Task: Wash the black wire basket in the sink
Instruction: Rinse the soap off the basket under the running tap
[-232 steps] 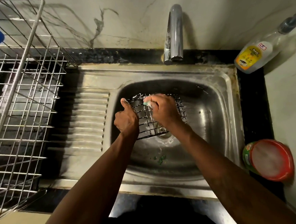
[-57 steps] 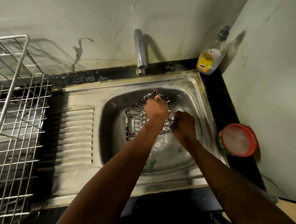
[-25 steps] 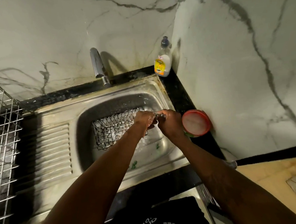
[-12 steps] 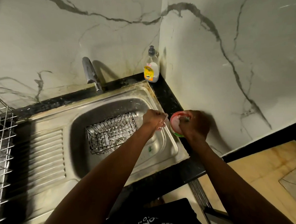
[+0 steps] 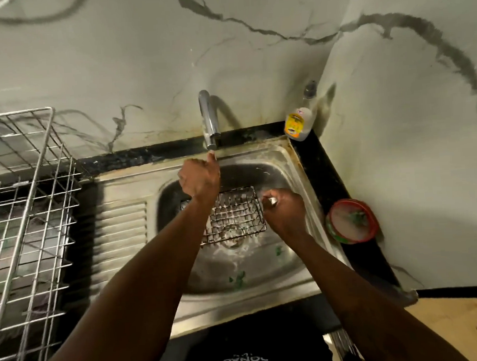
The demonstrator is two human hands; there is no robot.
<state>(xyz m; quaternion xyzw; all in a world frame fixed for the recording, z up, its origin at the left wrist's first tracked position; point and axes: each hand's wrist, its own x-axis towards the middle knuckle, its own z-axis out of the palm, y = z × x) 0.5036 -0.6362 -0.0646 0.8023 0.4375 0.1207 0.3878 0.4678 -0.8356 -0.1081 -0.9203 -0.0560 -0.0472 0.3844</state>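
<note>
A person bent over a steel sink [image 5: 267, 298] as the basket [image 5: 234, 214] lay soapy in the middle of the basin, over the drain and flecked with white suds. The left hand [image 5: 199, 180] was raised to 12 o'clock, its arm stretched long across the basin, the back of the hand turned to the camera and the fingers curled into the palm with nothing seen in them. One digit stood up against the mouth of the tap [image 5: 208, 120]. The right hand [image 5: 283, 208] sat at the basket's 3 o'clock rim with the wrist bent down, and its fingers [image 5: 272, 200] were curled there and appeared to pinch the wire. A pale glint at their tips was too small to name.

No stream showed from the tap. The step in hand looked to be the rinse — getting water on while the basket was held steady. It would go best with the basket lifted and tilted under the spout so water runs through the mesh rather than over it. Turning it side by side should clear the foam from the corners.

On the black counter [image 5: 329, 180] a red tub [image 5: 351, 221] stood at 3 o'clock and a bottle [image 5: 298, 123] at 1 o'clock — a wire rack [image 5: 23, 193] filled the 9 o'clock side.
</note>
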